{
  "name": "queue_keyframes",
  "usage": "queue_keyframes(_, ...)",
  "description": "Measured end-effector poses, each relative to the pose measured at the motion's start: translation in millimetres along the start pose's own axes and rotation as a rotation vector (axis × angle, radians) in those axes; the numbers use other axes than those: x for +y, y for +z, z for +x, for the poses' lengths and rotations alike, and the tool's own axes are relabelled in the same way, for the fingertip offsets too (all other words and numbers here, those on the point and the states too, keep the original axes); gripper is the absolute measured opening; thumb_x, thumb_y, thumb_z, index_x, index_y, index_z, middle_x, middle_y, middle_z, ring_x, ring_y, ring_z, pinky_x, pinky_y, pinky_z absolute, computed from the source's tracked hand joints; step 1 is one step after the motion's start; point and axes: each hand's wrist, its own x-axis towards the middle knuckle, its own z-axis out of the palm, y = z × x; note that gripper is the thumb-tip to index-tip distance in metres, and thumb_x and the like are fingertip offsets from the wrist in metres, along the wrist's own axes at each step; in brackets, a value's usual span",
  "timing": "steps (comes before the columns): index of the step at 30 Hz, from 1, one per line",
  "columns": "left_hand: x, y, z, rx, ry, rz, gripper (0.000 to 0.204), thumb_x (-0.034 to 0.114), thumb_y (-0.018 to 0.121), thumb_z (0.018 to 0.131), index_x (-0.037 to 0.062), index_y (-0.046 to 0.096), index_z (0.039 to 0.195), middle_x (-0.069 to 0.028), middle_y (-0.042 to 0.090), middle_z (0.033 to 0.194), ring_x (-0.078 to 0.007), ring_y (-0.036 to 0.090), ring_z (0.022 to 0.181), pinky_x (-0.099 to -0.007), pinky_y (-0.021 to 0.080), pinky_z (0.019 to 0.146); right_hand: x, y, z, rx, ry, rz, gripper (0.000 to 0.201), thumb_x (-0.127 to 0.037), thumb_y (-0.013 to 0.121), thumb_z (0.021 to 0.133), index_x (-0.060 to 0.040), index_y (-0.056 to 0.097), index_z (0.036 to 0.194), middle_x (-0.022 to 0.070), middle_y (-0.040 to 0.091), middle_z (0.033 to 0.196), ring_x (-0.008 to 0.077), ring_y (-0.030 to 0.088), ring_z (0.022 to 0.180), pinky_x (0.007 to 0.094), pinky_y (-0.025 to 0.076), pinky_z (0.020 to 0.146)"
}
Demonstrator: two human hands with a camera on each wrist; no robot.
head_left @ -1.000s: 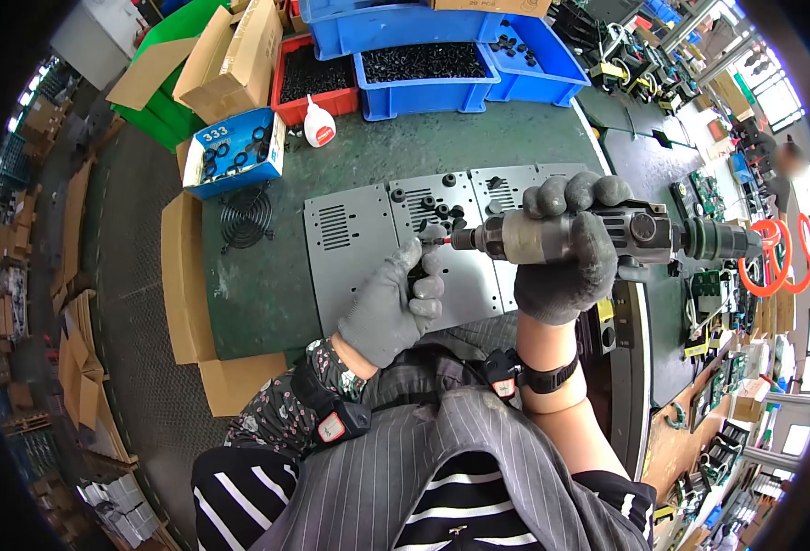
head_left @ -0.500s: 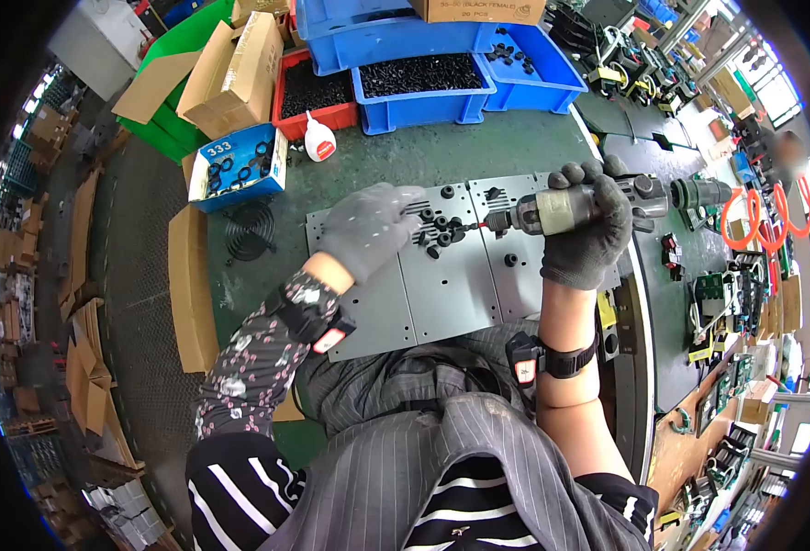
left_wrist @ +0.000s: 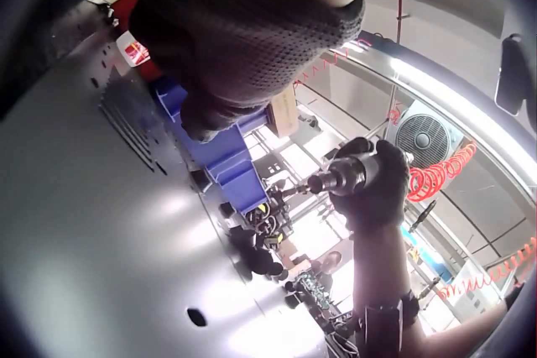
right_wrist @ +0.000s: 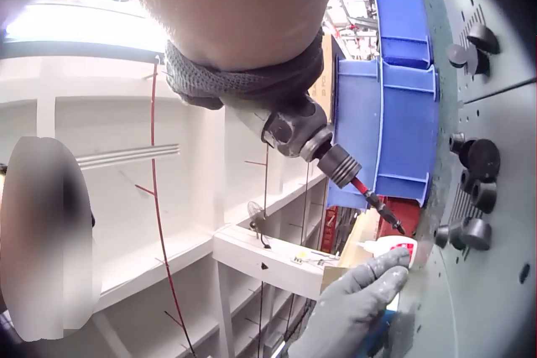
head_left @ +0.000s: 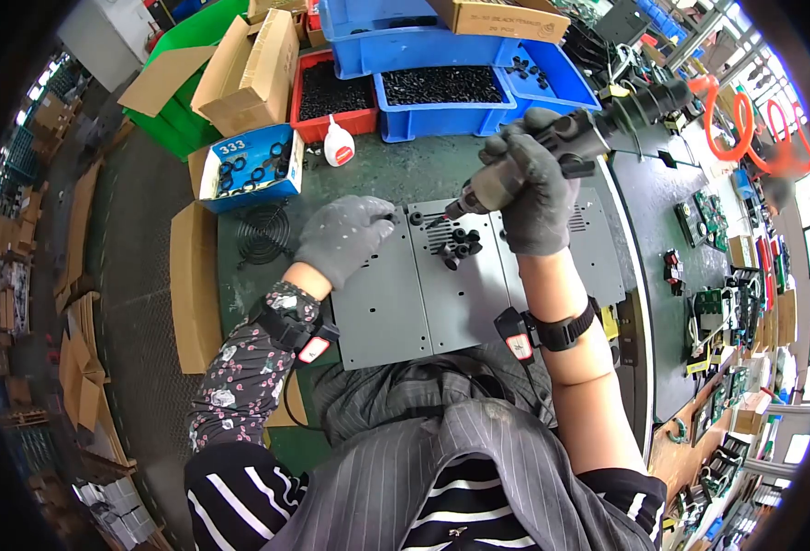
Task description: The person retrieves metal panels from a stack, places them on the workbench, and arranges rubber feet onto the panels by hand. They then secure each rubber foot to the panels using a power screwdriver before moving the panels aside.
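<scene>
Grey metal panels (head_left: 382,317) lie side by side, with a cluster of black round feet (head_left: 464,246) on the slotted part of one. My gloved right hand (head_left: 541,193) grips a power screwdriver (head_left: 495,186), tilted with its bit down beside a single black foot (head_left: 416,219) near that panel's far edge. My gloved left hand (head_left: 345,241) is over the leftmost panel's far left part, fingers toward the driver. In the right wrist view, the left hand's (right_wrist: 352,312) thumb lies against its fingers; whether something small is between them cannot be made out.
Behind the panels stand blue bins (head_left: 446,119), a red bin (head_left: 336,124) of black parts, a white bottle (head_left: 339,145) and a blue-white box (head_left: 251,170) of black rings. A round fan guard (head_left: 264,233) lies left of the panels. An orange coiled hose (head_left: 744,129) hangs at right.
My left hand has moved from the driver's bit to the left, away from the black feet. The driver, held level before, is now tilted bit-down, and its bit has shifted left over the panel.
</scene>
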Motion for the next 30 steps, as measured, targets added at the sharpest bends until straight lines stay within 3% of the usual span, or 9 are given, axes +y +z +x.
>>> queue_keyframes(8, 5, 16, -1, 0.107, -0.031, -0.051, 0.026, 0.026, 0.059, 0.079, 0.0085, 0.065, 0.096, -0.0128, 0.062, 0.092, -0.0295, 0.058, 0.09, -0.039, 0.046, 0.08, 40, 38, 14, -0.253, 0.057, -0.12, 0.025, 0.003, 0.064, 0.071, -0.0055, 0.047, 0.086, 0.0043, 0.052, 0.082, 0.0118, 0.055, 0.067, 0.0264, 0.047, 0.059)
queue_keyframes(9, 5, 16, -1, 0.108, -0.036, -0.055, 0.026, 0.026, 0.059, 0.079, 0.0085, 0.065, 0.096, -0.0128, 0.062, 0.092, -0.0295, 0.058, 0.09, -0.039, 0.046, 0.08, 47, 39, 15, -0.329, -0.034, -0.229, 0.027, -0.001, 0.062, 0.07, -0.0063, 0.042, 0.088, 0.0067, 0.051, 0.075, 0.0177, 0.058, 0.067, 0.0302, 0.048, 0.061)
queue_keyframes(10, 5, 16, -2, 0.11, -0.043, -0.036, 0.025, 0.027, 0.059, 0.079, 0.0077, 0.065, 0.094, -0.0126, 0.061, 0.092, -0.0297, 0.059, 0.089, -0.0395, 0.047, 0.079, 49, 42, 14, -0.344, 0.096, -0.296, 0.027, 0.0, 0.063, 0.069, -0.0076, 0.04, 0.083, 0.0057, 0.05, 0.076, 0.0159, 0.057, 0.067, 0.0288, 0.048, 0.06)
queue_keyframes(12, 3, 19, -2, 0.109, -0.058, -0.022, 0.025, 0.027, 0.059, 0.079, 0.0068, 0.064, 0.092, -0.0124, 0.061, 0.091, -0.0298, 0.059, 0.087, -0.0399, 0.047, 0.078, 57, 49, 15, -0.377, -0.017, -0.4, 0.024, -0.003, 0.067, 0.07, -0.0034, 0.053, 0.09, 0.001, 0.056, 0.074, 0.0088, 0.054, 0.064, 0.0249, 0.047, 0.061)
queue_keyframes(15, 0, 23, 0, 0.108, -0.051, 0.004, 0.025, 0.028, 0.059, 0.079, 0.0055, 0.062, 0.09, -0.0127, 0.06, 0.092, -0.0302, 0.059, 0.086, -0.0404, 0.047, 0.077, 52, 58, 13, -0.435, 0.034, -0.514, 0.026, -0.007, 0.069, 0.07, -0.0027, 0.054, 0.09, 0.0025, 0.058, 0.072, 0.0095, 0.055, 0.063, 0.0259, 0.047, 0.061)
queue_keyframes(18, 0, 21, -2, 0.146, -0.024, 0.007, 0.026, 0.029, 0.058, 0.079, 0.0053, 0.063, 0.089, -0.0129, 0.06, 0.092, -0.0302, 0.059, 0.086, -0.0402, 0.047, 0.077, 54, 60, 15, -0.442, 0.16, -0.4, 0.027, -0.002, 0.065, 0.067, -0.0053, 0.045, 0.085, 0.0023, 0.05, 0.076, 0.0125, 0.055, 0.067, 0.0278, 0.048, 0.06)
queue_keyframes(24, -6, 29, 1, 0.182, 0.01, 0.05, 0.028, 0.031, 0.057, 0.079, 0.0051, 0.063, 0.088, -0.0122, 0.061, 0.092, -0.0301, 0.059, 0.086, -0.0402, 0.048, 0.078, 59, 54, 16, -0.478, 0.082, -0.417, 0.027, 0.0, 0.064, 0.067, -0.0041, 0.045, 0.086, 0.0028, 0.051, 0.078, 0.0125, 0.055, 0.068, 0.0271, 0.048, 0.063)
queue_keyframes(26, -2, 24, 2, 0.119, -0.003, 0.051, 0.031, 0.03, 0.058, 0.079, 0.0039, 0.061, 0.095, -0.0147, 0.06, 0.092, -0.0312, 0.059, 0.087, -0.0406, 0.047, 0.078, 53, 53, 19, -0.518, 0.059, -0.547, 0.029, 0.001, 0.064, 0.067, -0.0051, 0.044, 0.086, 0.0034, 0.051, 0.079, 0.0129, 0.055, 0.069, 0.0271, 0.047, 0.063)
queue_keyframes(30, 6, 4, 2, -0.003, -0.092, 0.008, 0.032, 0.025, 0.056, 0.082, 0.0019, 0.055, 0.105, -0.014, 0.06, 0.091, -0.0283, 0.06, 0.085, -0.0384, 0.047, 0.079, 43, 44, 16, -0.466, -0.007, -0.411, 0.031, -0.005, 0.065, 0.07, -0.0039, 0.05, 0.096, 0.0054, 0.054, 0.074, 0.0155, 0.058, 0.067, 0.028, 0.048, 0.062)
